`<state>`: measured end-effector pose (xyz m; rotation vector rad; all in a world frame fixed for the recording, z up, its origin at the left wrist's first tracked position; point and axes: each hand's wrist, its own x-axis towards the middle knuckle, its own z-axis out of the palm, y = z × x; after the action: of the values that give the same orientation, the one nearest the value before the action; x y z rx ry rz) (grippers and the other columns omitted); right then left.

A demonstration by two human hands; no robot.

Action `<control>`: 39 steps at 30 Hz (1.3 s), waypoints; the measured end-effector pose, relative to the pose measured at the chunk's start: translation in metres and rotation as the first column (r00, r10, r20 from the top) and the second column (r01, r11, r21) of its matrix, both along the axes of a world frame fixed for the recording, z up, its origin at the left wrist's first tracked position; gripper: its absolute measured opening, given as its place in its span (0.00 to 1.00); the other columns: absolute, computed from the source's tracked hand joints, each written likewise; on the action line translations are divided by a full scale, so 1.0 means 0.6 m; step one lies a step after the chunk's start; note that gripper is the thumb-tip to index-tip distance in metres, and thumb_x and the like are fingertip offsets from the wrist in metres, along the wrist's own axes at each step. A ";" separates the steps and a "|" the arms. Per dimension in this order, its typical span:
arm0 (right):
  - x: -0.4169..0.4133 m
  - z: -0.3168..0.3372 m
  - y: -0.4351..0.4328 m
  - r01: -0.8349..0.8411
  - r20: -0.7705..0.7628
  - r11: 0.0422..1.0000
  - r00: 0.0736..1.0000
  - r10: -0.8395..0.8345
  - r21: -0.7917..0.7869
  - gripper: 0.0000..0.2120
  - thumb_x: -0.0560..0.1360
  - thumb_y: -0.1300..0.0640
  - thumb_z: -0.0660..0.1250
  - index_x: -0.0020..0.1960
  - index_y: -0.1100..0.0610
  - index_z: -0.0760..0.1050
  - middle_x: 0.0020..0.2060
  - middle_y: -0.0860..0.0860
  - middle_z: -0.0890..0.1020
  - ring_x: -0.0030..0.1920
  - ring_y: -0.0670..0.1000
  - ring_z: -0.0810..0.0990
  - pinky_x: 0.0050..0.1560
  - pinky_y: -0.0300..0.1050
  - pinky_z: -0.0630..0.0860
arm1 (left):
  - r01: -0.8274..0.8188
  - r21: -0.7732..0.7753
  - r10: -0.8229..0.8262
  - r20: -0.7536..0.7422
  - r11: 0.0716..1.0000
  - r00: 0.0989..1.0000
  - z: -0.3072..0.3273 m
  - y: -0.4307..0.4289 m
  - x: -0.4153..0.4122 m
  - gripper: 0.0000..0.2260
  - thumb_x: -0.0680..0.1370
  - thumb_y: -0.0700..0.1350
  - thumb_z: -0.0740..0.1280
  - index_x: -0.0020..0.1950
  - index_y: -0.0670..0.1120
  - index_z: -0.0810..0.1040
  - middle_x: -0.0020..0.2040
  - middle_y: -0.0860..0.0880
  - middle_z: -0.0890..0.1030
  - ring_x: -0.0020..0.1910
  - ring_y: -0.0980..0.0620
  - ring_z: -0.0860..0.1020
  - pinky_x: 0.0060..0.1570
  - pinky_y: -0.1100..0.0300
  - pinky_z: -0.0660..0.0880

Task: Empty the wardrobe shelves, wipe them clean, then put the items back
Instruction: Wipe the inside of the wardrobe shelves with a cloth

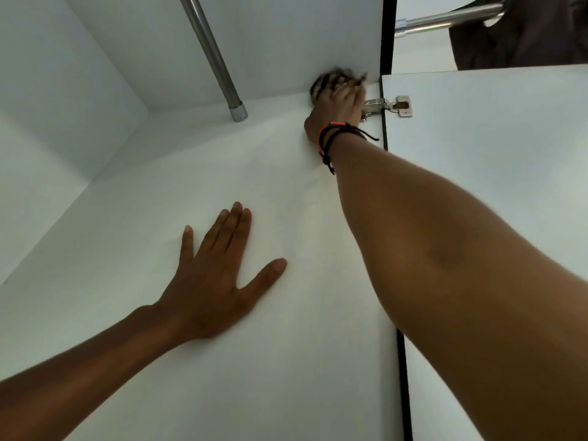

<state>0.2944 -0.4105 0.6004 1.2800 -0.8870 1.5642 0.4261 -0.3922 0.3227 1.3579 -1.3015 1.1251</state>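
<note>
Right-hand grip: the right hand (334, 103) has its fingers curled round a striped cloth (332, 77), dark and pale, and presses it into the top corner of the wardrobe; the cloth is blurred and only partly shows past the fingers
Left-hand grip: the left hand (216, 281) holds nothing; it lies flat on the white panel, fingers straight and close together, thumb spread out to the side
Side panel (302, 313): a broad, bare white wall of the wardrobe that fills the middle of the view; both hands touch it, the left low down, the right at its far end
Back and top boards (280, 43): white, meeting the side panel in the corner where the cloth is
Door (493, 170): white, open, to the right of the side panel, with a dark gap between the two; the right forearm crosses in front of it
Dark garment (525, 36): hangs at the top right, past the door
Hanging rail (210, 55): a metal tube that ends in a socket on the side panel, left of the right hand
Second rail (445, 20): metal, at the top right, running to the dark garment
Hinge (388, 106): metal, joining door and panel, just beside the right hand
Wristbands (331, 138): red and black cords round the right wrist, loose ends trailing
</note>
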 end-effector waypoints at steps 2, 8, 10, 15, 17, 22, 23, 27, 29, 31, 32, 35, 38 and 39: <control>0.022 -0.031 -0.006 -0.098 -0.302 0.992 0.951 0.069 -0.084 0.24 0.76 0.59 0.56 0.72 0.55 0.68 0.70 0.59 0.70 0.74 0.60 0.63 0.75 0.52 0.53 | -0.031 0.008 0.031 0.012 0.999 0.999 0.002 0.005 0.004 0.44 0.67 0.77 0.34 0.77 0.56 0.31 0.76 0.62 0.30 0.72 0.67 0.30 0.75 0.46 0.34; -0.050 -0.153 -0.001 -0.089 -0.268 0.983 0.962 0.043 -0.160 0.18 0.75 0.53 0.60 0.62 0.58 0.74 0.63 0.61 0.74 0.65 0.62 0.70 0.62 0.53 0.67 | -0.090 0.053 0.087 0.055 0.995 0.995 0.000 0.014 0.018 0.43 0.67 0.77 0.33 0.76 0.57 0.29 0.75 0.62 0.29 0.72 0.66 0.30 0.75 0.45 0.34; -0.094 -0.162 -0.005 -0.060 -0.071 0.987 0.996 0.049 -0.151 0.16 0.74 0.54 0.61 0.57 0.61 0.76 0.64 0.62 0.70 0.65 0.63 0.66 0.62 0.55 0.65 | -0.076 0.064 0.073 0.054 0.995 0.996 -0.001 0.015 0.020 0.43 0.67 0.78 0.33 0.76 0.57 0.29 0.75 0.62 0.29 0.72 0.66 0.30 0.75 0.45 0.34; -0.101 -0.171 -0.033 -0.131 -0.459 0.968 0.888 0.019 -0.215 0.20 0.77 0.57 0.59 0.68 0.55 0.73 0.68 0.57 0.71 0.68 0.64 0.65 0.62 0.57 0.69 | -0.002 0.107 -0.002 0.036 0.994 0.999 0.001 0.015 0.023 0.46 0.66 0.78 0.36 0.76 0.56 0.29 0.74 0.63 0.27 0.71 0.68 0.28 0.75 0.46 0.35; -0.092 -0.140 -0.029 -0.173 -0.484 0.971 0.872 0.073 -0.167 0.22 0.78 0.58 0.58 0.72 0.51 0.69 0.68 0.55 0.73 0.66 0.63 0.68 0.62 0.55 0.68 | 0.042 0.131 -0.047 0.033 0.990 0.998 -0.001 0.018 0.028 0.47 0.65 0.79 0.39 0.76 0.55 0.29 0.74 0.63 0.28 0.70 0.70 0.28 0.75 0.49 0.34; 0.003 -0.092 -0.012 -0.308 -0.613 0.929 0.780 0.123 -0.206 0.24 0.71 0.65 0.56 0.63 0.56 0.78 0.62 0.57 0.80 0.65 0.62 0.74 0.69 0.54 0.65 | 0.107 0.179 -0.097 -0.062 0.978 0.993 -0.033 0.031 0.071 0.52 0.63 0.82 0.45 0.76 0.55 0.29 0.74 0.63 0.28 0.70 0.70 0.28 0.74 0.60 0.34; 0.043 -0.100 -0.011 -0.346 -0.798 0.913 0.601 0.038 -0.217 0.22 0.74 0.63 0.55 0.62 0.58 0.79 0.63 0.56 0.79 0.67 0.60 0.74 0.72 0.58 0.62 | 0.084 0.190 -0.064 -0.112 0.978 0.992 -0.042 0.037 0.091 0.55 0.60 0.83 0.44 0.76 0.53 0.28 0.74 0.61 0.27 0.70 0.68 0.28 0.73 0.61 0.34; 0.119 -0.112 0.016 -0.034 -0.843 0.999 0.537 -0.006 -0.029 0.22 0.83 0.47 0.50 0.77 0.46 0.60 0.75 0.44 0.65 0.75 0.48 0.62 0.75 0.56 0.43 | 0.018 0.273 0.039 -0.200 0.962 0.979 -0.072 0.059 0.146 0.57 0.55 0.86 0.44 0.70 0.56 0.24 0.72 0.59 0.24 0.70 0.65 0.26 0.72 0.61 0.34; 0.119 -0.064 0.014 -0.115 -0.564 0.993 0.819 0.109 0.026 0.22 0.82 0.48 0.52 0.75 0.45 0.63 0.74 0.46 0.66 0.74 0.51 0.64 0.75 0.58 0.42 | 0.013 0.310 0.045 -0.179 0.951 0.983 -0.075 0.064 0.148 0.56 0.55 0.86 0.45 0.68 0.57 0.23 0.71 0.60 0.23 0.70 0.65 0.26 0.72 0.61 0.34; 0.129 -0.042 0.012 -0.140 -0.358 0.990 0.923 0.143 0.034 0.23 0.80 0.53 0.53 0.74 0.48 0.64 0.75 0.49 0.64 0.76 0.52 0.60 0.75 0.59 0.44 | -0.008 0.338 0.065 -0.158 0.941 0.985 -0.070 0.071 0.155 0.56 0.55 0.86 0.45 0.68 0.56 0.22 0.71 0.60 0.23 0.71 0.64 0.27 0.73 0.59 0.35; 0.142 -0.044 0.012 -0.158 -0.417 0.987 0.897 0.149 0.014 0.24 0.79 0.52 0.52 0.74 0.48 0.64 0.75 0.48 0.63 0.77 0.52 0.58 0.75 0.59 0.47 | -0.016 0.351 0.073 -0.149 0.936 0.986 -0.067 0.074 0.160 0.56 0.55 0.86 0.45 0.68 0.56 0.22 0.71 0.59 0.23 0.71 0.64 0.26 0.73 0.59 0.35; 0.176 -0.109 0.017 -0.165 -0.805 0.983 0.571 0.164 0.084 0.24 0.80 0.45 0.50 0.76 0.44 0.61 0.76 0.39 0.60 0.77 0.44 0.56 0.75 0.51 0.48 | -0.010 0.373 0.074 -0.156 0.928 0.985 -0.071 0.084 0.171 0.56 0.57 0.86 0.47 0.68 0.56 0.22 0.72 0.59 0.23 0.71 0.63 0.26 0.75 0.57 0.36; 0.156 -0.144 -0.008 -0.231 -0.707 0.972 0.693 0.139 -0.035 0.21 0.82 0.51 0.52 0.75 0.43 0.64 0.75 0.39 0.62 0.76 0.43 0.58 0.76 0.56 0.43 | 0.028 0.396 0.052 -0.190 0.918 0.980 -0.087 0.088 0.166 0.57 0.56 0.85 0.49 0.69 0.56 0.22 0.72 0.59 0.23 0.71 0.63 0.27 0.75 0.56 0.37; 0.145 -0.154 -0.013 -0.256 -0.608 0.964 0.777 0.164 -0.067 0.21 0.82 0.53 0.53 0.73 0.45 0.67 0.75 0.43 0.63 0.76 0.46 0.59 0.77 0.55 0.44 | 0.035 0.403 0.049 -0.195 0.915 0.980 -0.090 0.090 0.165 0.58 0.56 0.85 0.50 0.69 0.55 0.22 0.72 0.60 0.24 0.71 0.63 0.27 0.75 0.56 0.37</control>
<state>0.3813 -0.4182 0.5080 1.6736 -0.2213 1.2270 0.5250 -0.3385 0.2685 1.7303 -1.4283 0.7173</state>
